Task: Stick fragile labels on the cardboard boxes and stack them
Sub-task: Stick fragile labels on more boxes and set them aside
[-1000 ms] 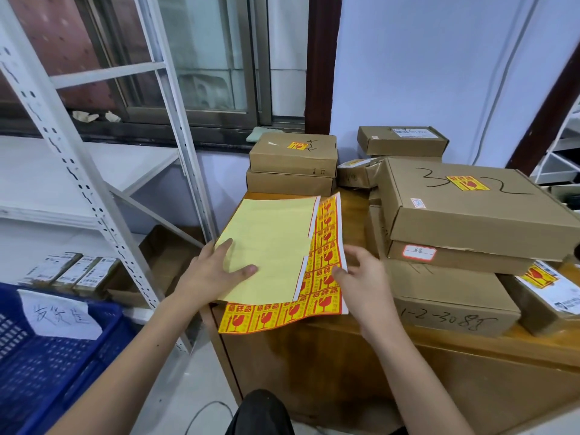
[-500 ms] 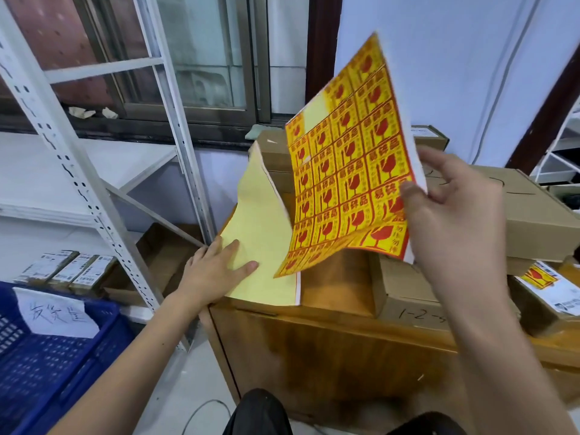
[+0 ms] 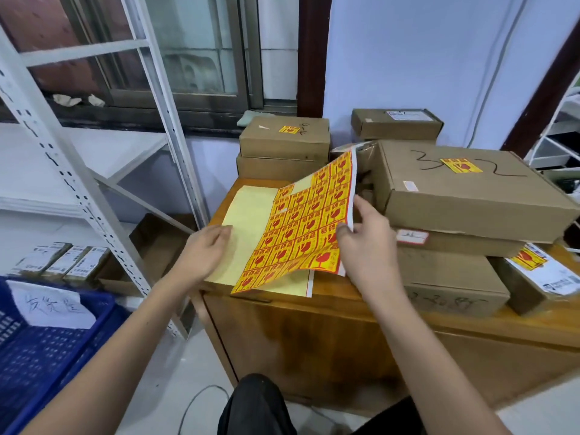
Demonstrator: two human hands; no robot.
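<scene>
A sheet of yellow-and-red fragile labels [image 3: 301, 227] slants over the wooden cabinet top [image 3: 329, 288], its right edge pinched by my right hand [image 3: 364, 243]. Under it lies a pale yellow backing sheet [image 3: 248, 224], and my left hand [image 3: 204, 249] rests flat on that sheet's left part. Cardboard boxes crowd the cabinet: a large box marked "32" [image 3: 464, 193] with a label on top, a two-box stack [image 3: 285, 142] at the back with a label on its top box, and a lower box [image 3: 452, 277] with handwriting on its front.
A white metal shelf rack [image 3: 72, 171] stands at the left, with small white cartons [image 3: 59, 262] low down. A blue plastic crate [image 3: 47, 346] with a paper note fills the bottom left. Another box [image 3: 397, 124] stands at the back, and a labelled parcel [image 3: 536, 274] lies at the far right.
My right hand lifted the label sheet high off the cabinet, then lowered it; it now slants over the backing sheet. My left hand stayed on the backing sheet.
</scene>
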